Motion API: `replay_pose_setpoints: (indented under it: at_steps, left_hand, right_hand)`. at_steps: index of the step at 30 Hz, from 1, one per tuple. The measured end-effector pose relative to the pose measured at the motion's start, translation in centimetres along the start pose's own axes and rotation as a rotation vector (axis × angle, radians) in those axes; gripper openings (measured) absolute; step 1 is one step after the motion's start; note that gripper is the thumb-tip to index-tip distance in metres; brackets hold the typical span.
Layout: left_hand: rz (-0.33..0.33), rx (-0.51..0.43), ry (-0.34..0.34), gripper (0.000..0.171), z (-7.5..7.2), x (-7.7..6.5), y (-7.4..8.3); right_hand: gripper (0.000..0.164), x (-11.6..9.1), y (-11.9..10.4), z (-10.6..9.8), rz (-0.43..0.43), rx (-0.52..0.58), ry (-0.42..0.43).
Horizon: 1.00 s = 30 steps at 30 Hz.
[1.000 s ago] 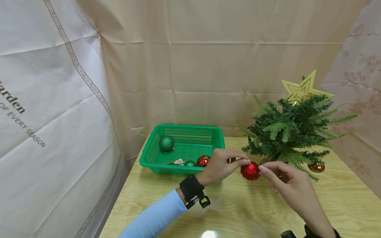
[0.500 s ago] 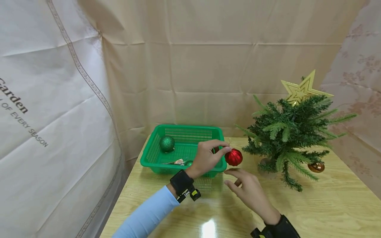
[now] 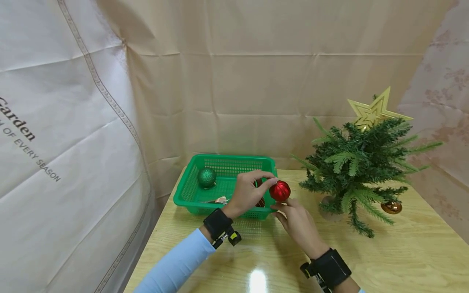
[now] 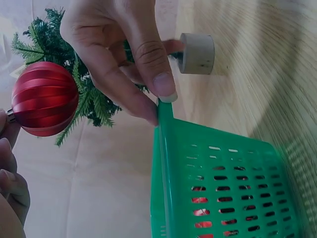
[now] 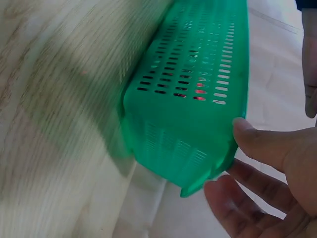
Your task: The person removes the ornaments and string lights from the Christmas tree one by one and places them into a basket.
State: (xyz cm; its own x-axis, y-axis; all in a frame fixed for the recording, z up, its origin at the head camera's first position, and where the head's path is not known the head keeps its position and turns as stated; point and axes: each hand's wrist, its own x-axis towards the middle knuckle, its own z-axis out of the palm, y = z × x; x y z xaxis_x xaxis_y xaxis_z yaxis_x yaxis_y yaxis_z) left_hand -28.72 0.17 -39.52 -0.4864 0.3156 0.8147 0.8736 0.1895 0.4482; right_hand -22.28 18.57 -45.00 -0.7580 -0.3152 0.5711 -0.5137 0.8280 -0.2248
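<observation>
My left hand (image 3: pixel 244 194) pinches a ribbed red Christmas bauble (image 3: pixel 280 191) by its silvery cap. The bauble (image 4: pixel 45 99) hangs by the right end of the green plastic basket (image 5: pixel 183 119), above my right hand (image 3: pixel 298 224). At the basket's front right corner, my right thumb and fingers grip the rim, thumb on the outer side. Inside the basket lie a glittery green bauble (image 3: pixel 207 178), a small pinkish wrapped-looking piece (image 3: pixel 221 200) and a dark red ornament (image 3: pixel 260 202), partly hidden behind my left hand.
A small artificial Christmas tree (image 3: pixel 351 162) stands right of the basket on the wooden table (image 3: pixel 403 252). It bears a gold star (image 3: pixel 373 112) on top and a copper-coloured bauble (image 3: pixel 391 207) low on the right. Beige cloth (image 3: pixel 256 93) hangs behind.
My left hand has carried the red bauble leftward from beside the tree to the basket's right end. My right hand has left the bauble, moved left and taken hold of the basket rim.
</observation>
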Motion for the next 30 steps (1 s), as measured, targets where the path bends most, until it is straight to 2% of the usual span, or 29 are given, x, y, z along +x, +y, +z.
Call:
replay_pose_setpoints:
  at_steps: [9, 15, 22, 30]
  left_hand:
    - [-0.016, 0.027, 0.002, 0.007, -1.0, -0.2, -0.7]
    - [-0.020, 0.052, 0.009, 0.007, -1.4, -0.3, -1.0]
    - [-0.057, 0.064, -0.003, 0.008, -1.6, -0.7, -1.4]
    - [-0.045, 0.088, 0.002, 0.007, -1.9, -1.0, -1.7]
  right_hand:
    - [0.015, 1.0, 0.8, 0.3, -0.046, 0.078, 0.004]
    - [0.013, 0.9, 1.1, 0.1, -0.033, 0.130, -0.007]
    - [0.012, 0.7, 1.1, 0.1, -0.036, 0.133, -0.014]
    - [0.013, 0.8, 1.1, 0.2, -0.057, 0.117, -0.001]
